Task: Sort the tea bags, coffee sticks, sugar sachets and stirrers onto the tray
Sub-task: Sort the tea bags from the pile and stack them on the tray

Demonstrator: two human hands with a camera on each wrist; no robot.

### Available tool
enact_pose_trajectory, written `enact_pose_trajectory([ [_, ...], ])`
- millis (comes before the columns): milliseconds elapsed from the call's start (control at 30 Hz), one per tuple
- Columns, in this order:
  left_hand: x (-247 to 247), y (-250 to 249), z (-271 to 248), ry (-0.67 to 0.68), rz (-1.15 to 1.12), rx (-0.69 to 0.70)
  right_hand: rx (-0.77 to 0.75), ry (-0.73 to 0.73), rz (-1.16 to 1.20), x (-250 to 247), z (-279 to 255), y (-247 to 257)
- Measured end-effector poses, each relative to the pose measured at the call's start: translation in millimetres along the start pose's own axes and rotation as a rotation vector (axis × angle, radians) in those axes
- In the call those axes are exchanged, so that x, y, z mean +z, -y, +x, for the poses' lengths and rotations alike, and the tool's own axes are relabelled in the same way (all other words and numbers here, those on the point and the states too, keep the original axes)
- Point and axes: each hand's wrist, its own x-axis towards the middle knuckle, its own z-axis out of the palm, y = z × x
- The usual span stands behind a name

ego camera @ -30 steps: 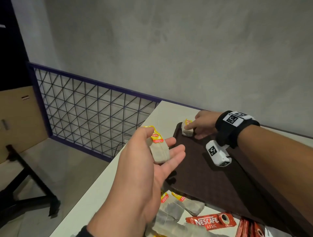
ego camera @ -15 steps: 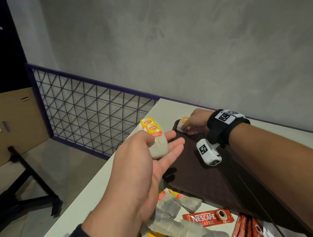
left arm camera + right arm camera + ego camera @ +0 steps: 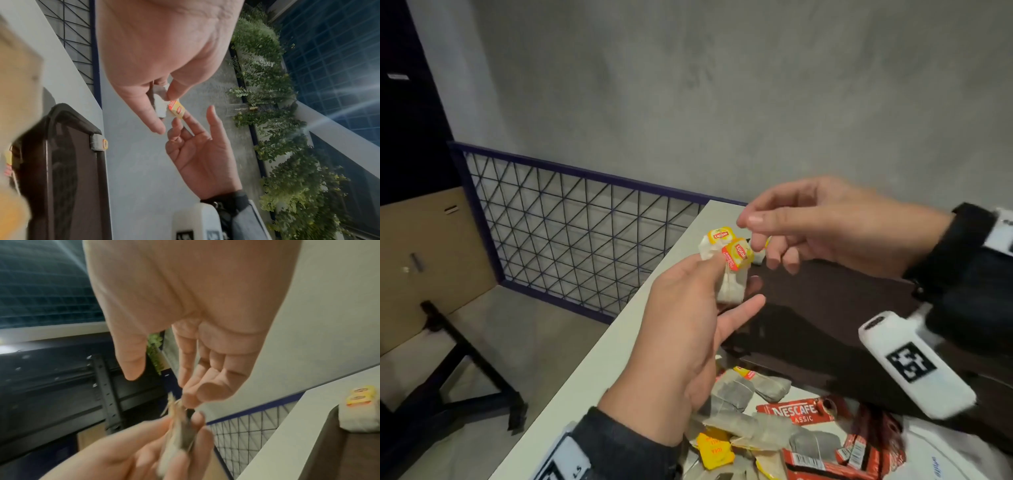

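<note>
My left hand [image 3: 688, 329] is raised over the table's left edge. Its thumb and fingers grip two tea bags [image 3: 732, 284] with yellow Lipton tags [image 3: 738, 253]. My right hand [image 3: 808, 226] hovers just right of them with thumb and fingers apart. In the left wrist view its fingertips [image 3: 185, 117] touch one tag [image 3: 176, 110]. The dark brown tray [image 3: 825, 308] lies below both hands. Two more tea bags [image 3: 357, 417] lie in the tray's far left corner, and my right fingers largely hide them in the head view.
Loose tea bags [image 3: 732, 394] and red Nescafe sticks [image 3: 794, 411] are piled on the white table [image 3: 599, 359] in front of the tray. A purple mesh railing [image 3: 585, 240] stands past the table's left edge, with floor below.
My right hand left the tea bags in the tray's far corner and came back up to my left hand. My left hand rose a little with its tea bags.
</note>
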Motion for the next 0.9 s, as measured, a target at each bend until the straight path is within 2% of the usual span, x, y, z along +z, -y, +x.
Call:
enact_pose_trajectory([
  [133,3,0,-4,0.065,0.028,0.010,-0.122,-0.127,-0.225,22,-19,-6],
  [300,7,-4,-9,0.127,-0.002,-0.025,-0.170,-0.268,-0.291,21,-27,-11],
  [633,8,-1,-11,0.203,0.089,-0.016,-0.203,-0.297,-0.383,14,-44,-2],
  [900,8,0,-11,0.212,0.144,-0.012,-0.168,-0.331,-0.342,11,-48,-7],
])
